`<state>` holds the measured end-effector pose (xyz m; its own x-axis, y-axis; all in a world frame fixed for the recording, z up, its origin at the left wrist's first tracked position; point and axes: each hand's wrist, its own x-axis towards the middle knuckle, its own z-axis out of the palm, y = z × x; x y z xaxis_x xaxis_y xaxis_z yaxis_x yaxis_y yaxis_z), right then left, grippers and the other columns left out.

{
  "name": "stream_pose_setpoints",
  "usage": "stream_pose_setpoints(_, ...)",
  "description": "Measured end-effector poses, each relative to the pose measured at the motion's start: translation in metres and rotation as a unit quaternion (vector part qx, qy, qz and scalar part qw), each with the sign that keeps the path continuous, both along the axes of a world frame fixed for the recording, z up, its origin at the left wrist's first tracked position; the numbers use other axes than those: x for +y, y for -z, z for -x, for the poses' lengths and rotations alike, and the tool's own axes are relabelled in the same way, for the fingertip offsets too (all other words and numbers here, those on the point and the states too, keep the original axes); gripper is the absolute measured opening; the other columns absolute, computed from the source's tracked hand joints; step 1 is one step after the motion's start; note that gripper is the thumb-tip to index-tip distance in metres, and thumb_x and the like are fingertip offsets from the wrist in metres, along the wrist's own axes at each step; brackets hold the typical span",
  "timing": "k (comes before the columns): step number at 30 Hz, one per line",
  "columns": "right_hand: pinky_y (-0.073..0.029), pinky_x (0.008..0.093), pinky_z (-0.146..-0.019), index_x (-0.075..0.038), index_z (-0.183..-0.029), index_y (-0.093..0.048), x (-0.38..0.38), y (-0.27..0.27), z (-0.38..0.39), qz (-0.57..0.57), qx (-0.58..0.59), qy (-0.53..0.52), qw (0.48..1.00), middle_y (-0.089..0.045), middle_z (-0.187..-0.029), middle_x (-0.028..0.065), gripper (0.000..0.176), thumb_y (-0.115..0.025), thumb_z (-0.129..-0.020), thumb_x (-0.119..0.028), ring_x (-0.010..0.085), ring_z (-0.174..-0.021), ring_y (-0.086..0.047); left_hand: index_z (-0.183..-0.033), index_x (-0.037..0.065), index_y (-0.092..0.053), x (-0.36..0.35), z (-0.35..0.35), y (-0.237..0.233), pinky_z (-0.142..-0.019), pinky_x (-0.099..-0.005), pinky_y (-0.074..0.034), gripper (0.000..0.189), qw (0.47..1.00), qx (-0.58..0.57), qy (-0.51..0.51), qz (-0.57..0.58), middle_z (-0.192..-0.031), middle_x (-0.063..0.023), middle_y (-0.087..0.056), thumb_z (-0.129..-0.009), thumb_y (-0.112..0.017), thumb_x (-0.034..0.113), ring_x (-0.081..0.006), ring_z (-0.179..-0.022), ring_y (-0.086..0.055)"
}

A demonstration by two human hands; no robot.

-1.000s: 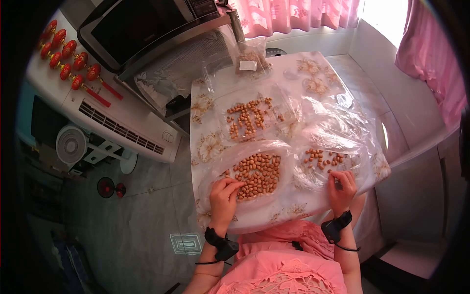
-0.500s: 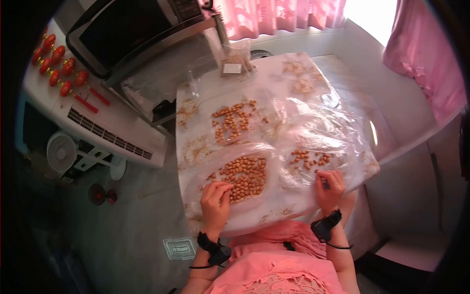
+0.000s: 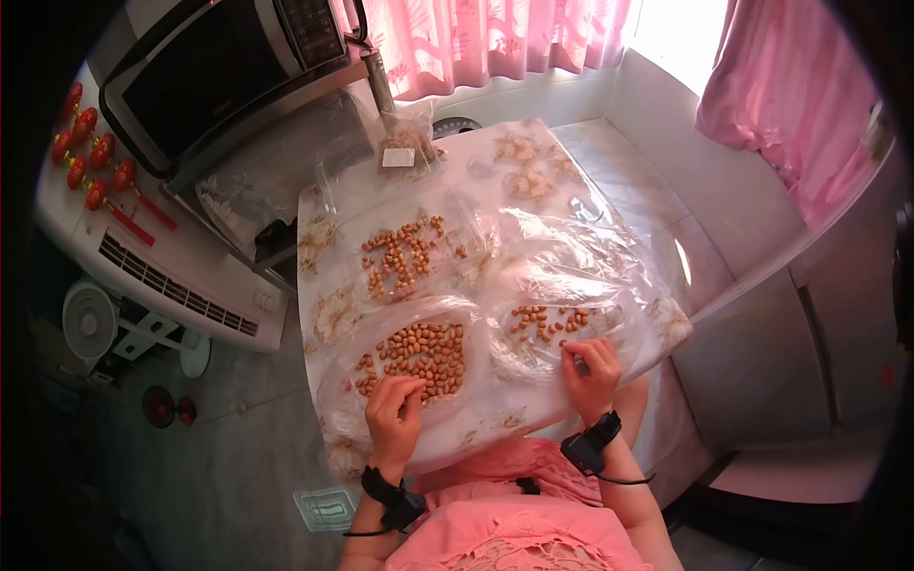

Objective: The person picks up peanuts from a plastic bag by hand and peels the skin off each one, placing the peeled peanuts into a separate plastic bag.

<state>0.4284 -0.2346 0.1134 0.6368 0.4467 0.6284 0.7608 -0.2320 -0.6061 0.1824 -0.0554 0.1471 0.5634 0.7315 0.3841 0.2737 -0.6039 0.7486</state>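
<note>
Many small brown nuts lie in a clear plastic bag on the left near part of the table. My left hand is at that bag's near edge, its fingers pinched together; what they hold, if anything, is too small to tell. Fewer nuts lie in a second clear bag on the right. Beside them my right hand has its fingertips closed, and their contents cannot be made out. A third scattered group of nuts rests on plastic farther back.
The table has a flowered cover. At its far edge stands a clear bag with a white label. A microwave is at the back left, a white heater at the left, and pink curtains hang behind.
The whole view has shifted, so the table and both hands appear farther left. Both hands remain beside the same bags, with fingers still closed.
</note>
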Motion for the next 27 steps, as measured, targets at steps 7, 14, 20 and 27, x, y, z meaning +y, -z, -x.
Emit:
stream_pose_setpoints(7, -0.052, 0.0380, -0.069, -0.005, -0.089, -0.075, -0.001, 0.000, 0.000, -0.026, 0.001, -0.012, 1.000, -0.072, -0.084, 0.0101, 0.014, -0.077, -0.079, 0.004, 0.0288, -0.079, -0.066, -0.098, 0.001, -0.075, -0.008, 0.021, 0.014, -0.077, -0.0353, -0.055, 0.017, 0.998, -0.019, -0.038, -0.052, -0.097, -0.0117, -0.072, -0.086, -0.070, -0.009, -0.0284, -0.091, -0.070)
stream_pose_setpoints(14, -0.055, 0.0388, -0.068, -0.007, -0.089, -0.074, -0.001, 0.001, 0.000, -0.020, 0.001, -0.008, 1.000, -0.071, -0.083, 0.0086, 0.016, -0.076, -0.077, 0.003, 0.0287, -0.078, -0.067, -0.097, 0.001, -0.068, 0.008, 0.060, 0.018, -0.084, -0.0337, -0.052, 0.007, 0.985, -0.115, -0.123, -0.029, -0.100, -0.0092, -0.068, -0.094, -0.065, -0.006, -0.0229, -0.093, -0.065)
stream_pose_setpoints(20, -0.055, 0.0400, -0.070, -0.008, -0.088, -0.073, 0.000, 0.009, -0.002, -0.016, -0.022, 0.008, 1.000, -0.070, -0.082, 0.0086, 0.014, -0.076, -0.078, 0.001, 0.0293, -0.080, -0.067, -0.102, 0.003, -0.059, 0.033, 0.151, 0.046, -0.086, -0.0316, -0.046, 0.006, 0.953, -0.124, -0.266, -0.071, -0.104, -0.0065, -0.057, -0.099, -0.060, -0.001, -0.0192, -0.097, -0.056)
stream_pose_setpoints(27, -0.055, 0.0392, -0.072, -0.007, -0.087, -0.073, -0.004, 0.004, -0.003, -0.041, -0.013, -0.006, 0.999, -0.072, -0.085, 0.0090, 0.009, -0.076, -0.081, -0.001, 0.0291, -0.081, -0.068, -0.107, 0.007, -0.056, 0.010, 0.233, 0.122, -0.076, -0.0277, -0.044, 0.008, 0.903, -0.162, -0.333, 0.218, -0.096, 0.0016, -0.054, -0.101, -0.060, 0.007, -0.0124, -0.085, -0.053)
